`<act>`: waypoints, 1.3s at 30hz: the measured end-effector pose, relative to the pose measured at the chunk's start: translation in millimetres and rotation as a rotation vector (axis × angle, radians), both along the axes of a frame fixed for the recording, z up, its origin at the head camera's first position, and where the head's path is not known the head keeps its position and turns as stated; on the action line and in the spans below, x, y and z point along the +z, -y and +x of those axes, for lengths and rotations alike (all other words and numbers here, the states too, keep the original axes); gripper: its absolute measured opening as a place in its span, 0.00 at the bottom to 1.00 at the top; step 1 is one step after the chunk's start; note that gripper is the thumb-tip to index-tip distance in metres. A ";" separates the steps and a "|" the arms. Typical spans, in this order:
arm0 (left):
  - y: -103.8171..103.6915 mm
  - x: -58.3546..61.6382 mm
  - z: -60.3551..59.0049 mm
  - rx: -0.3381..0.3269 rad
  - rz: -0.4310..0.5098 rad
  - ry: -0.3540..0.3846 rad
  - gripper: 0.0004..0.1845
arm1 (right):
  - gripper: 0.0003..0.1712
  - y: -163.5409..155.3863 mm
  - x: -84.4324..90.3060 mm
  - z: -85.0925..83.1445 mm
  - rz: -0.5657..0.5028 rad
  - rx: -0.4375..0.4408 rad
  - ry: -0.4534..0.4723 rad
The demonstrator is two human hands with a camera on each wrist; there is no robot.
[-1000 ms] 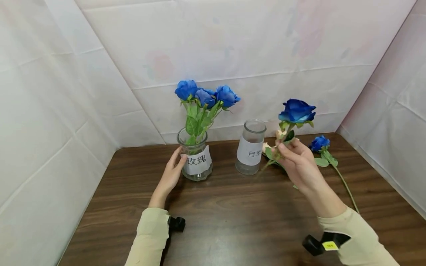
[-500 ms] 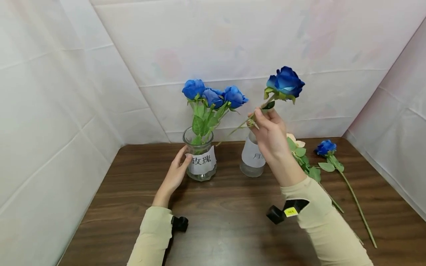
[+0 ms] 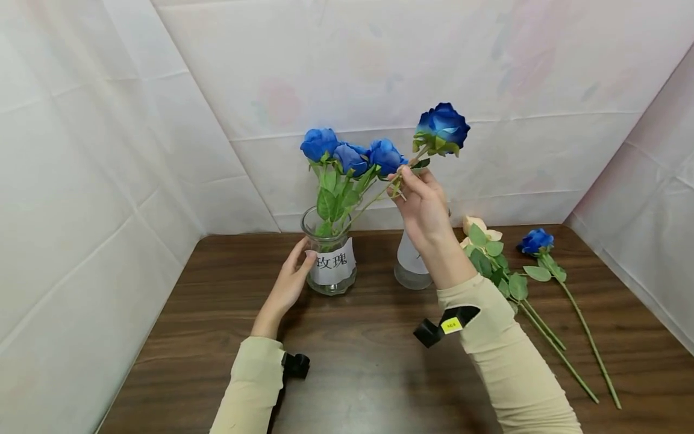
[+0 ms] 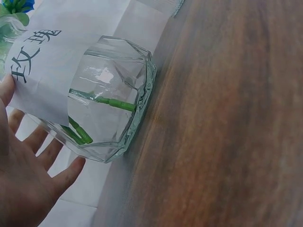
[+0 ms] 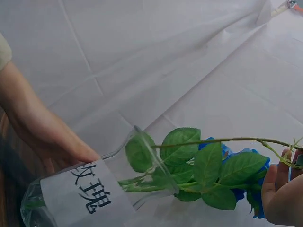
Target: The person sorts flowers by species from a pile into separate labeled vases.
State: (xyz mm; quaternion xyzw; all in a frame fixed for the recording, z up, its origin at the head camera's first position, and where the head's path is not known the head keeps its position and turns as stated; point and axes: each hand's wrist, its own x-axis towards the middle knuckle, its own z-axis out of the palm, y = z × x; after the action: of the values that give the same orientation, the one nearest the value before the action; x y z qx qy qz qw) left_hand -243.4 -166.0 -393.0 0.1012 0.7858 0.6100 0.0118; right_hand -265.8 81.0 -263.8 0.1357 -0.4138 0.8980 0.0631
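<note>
My left hand [image 3: 287, 283] holds the side of a flared glass vase [image 3: 332, 288], thumb on the front by its white paper label [image 4: 47, 61], fingers behind. Several blue roses [image 3: 351, 159] stand in this vase, green stem ends [image 4: 116, 104] showing through the glass. Between thumb and fingers, my right hand [image 3: 425, 211] pinches the stem of a darker blue rose [image 3: 446, 128]. Its bloom tilts up to the right, above the hand. The lower stem [image 5: 213, 140] slants down left to the vase's mouth; whether its tip is inside I cannot tell.
A second labelled glass vase [image 3: 412, 278] stands to the right, partly hidden by my right hand. Beyond it lie cream flowers [image 3: 474, 226] with leafy stems and another blue rose [image 3: 537, 241]. White cloth [image 3: 260, 90] hangs behind the wooden table [image 3: 347, 361].
My right hand has carried the dark blue rose left and up from the right side, bringing its stem end to the left vase's mouth. The left hand stays at the vase.
</note>
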 end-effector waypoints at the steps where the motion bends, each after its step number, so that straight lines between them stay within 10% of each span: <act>1: 0.9 -4.5 -3.0 -0.001 0.005 0.001 0.31 | 0.02 0.4 1.0 -0.9 -0.001 -0.004 0.001; 7: 7.1 -36.2 -22.1 0.016 0.000 -0.050 0.33 | 0.02 5.9 4.8 -6.8 0.045 -0.055 -0.003; 39: 7.3 -37.7 -21.8 0.020 -0.022 -0.073 0.32 | 0.12 48.1 -54.3 -21.3 0.482 -0.239 0.160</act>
State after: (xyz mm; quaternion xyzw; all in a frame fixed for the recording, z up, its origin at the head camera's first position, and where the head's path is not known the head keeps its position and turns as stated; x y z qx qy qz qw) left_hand -265.2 -173.3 -430.6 0.1154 0.7933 0.5974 -0.0221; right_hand -287.1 33.0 -318.1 0.0258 -0.6322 0.7677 0.1017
